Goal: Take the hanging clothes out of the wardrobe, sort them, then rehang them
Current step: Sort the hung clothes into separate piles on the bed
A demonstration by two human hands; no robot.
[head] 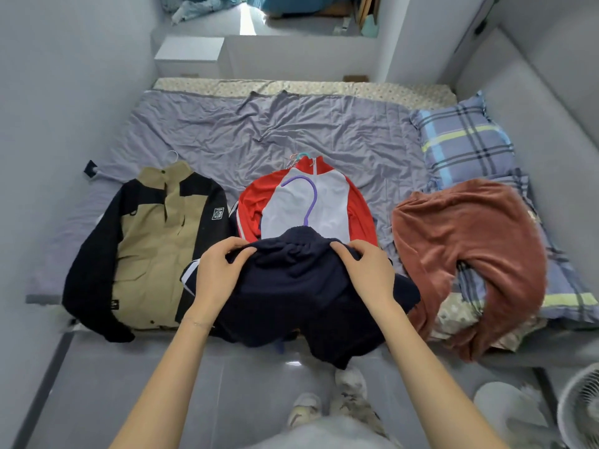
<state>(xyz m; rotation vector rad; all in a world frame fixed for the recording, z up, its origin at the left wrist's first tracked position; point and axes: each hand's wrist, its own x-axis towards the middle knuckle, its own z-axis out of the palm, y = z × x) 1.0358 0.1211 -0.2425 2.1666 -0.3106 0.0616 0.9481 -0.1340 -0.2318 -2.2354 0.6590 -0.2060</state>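
A dark navy garment (301, 296) on a purple hanger (311, 196) lies at the bed's near edge, over the lower part of a red and white jacket (308, 202). My left hand (220, 273) grips the navy fabric at its upper left. At the upper right of the same waistband, my right hand (366, 270) curls round the cloth. A tan and black jacket (149, 241) lies flat to the left with a white hanger hook at its collar. The rest of the purple hanger is hidden under the navy cloth.
A rust-brown blanket (470, 254) is heaped on the right, over a plaid quilt, with a plaid pillow (463, 144) behind. The bed (259, 124) is covered by a wrinkled lilac sheet. A fan (580, 406) stands on the floor at lower right. Grey walls close both sides.
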